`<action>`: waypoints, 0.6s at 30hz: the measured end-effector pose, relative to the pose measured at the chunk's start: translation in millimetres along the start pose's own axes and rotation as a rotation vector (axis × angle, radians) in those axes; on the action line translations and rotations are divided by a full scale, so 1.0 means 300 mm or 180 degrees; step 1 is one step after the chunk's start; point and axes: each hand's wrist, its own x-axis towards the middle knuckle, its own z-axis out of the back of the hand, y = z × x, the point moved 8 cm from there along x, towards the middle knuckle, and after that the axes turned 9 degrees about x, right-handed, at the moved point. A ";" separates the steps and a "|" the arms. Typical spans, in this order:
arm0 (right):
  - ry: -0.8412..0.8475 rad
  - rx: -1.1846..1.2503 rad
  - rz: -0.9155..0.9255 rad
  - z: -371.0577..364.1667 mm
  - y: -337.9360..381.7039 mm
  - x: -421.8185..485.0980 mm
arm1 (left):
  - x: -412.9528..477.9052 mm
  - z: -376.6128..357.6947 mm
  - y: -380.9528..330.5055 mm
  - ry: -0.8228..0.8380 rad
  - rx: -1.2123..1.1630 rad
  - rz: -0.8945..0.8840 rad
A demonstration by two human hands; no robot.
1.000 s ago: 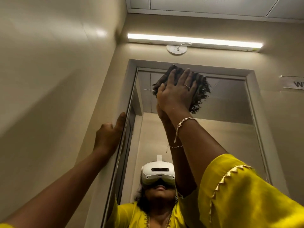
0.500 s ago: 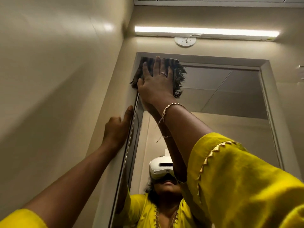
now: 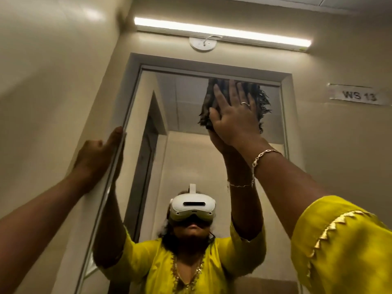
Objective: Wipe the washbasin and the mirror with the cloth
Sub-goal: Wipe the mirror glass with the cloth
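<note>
Now cloth (image 3: 234, 102) has slid right across mirror (image 3: 191, 107).

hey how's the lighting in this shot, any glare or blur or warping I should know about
Head view: the tube light above the mirror is blown out white, with soft glare patches on the left wall. The right hand pressing the cloth is fairly sharp; the left hand is dim and soft. Wide-angle warp tilts the mirror frame, and the yellow sleeve looms large.
</note>
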 end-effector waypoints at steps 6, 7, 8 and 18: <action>-0.0005 -0.0161 -0.0312 0.079 -0.208 -0.007 | -0.005 -0.002 0.000 -0.0024 -0.0119 0.0016; -0.0046 -0.0216 -0.0392 0.090 -0.233 -0.013 | -0.010 -0.001 -0.006 -0.0054 -0.0098 -0.0003; -0.0101 -0.0266 -0.0467 0.099 -0.253 -0.021 | -0.012 -0.001 -0.008 -0.0071 -0.0104 -0.0011; -0.0307 -0.0190 -0.0935 0.081 -0.223 -0.022 | -0.037 -0.033 0.050 0.0504 -0.0798 0.0515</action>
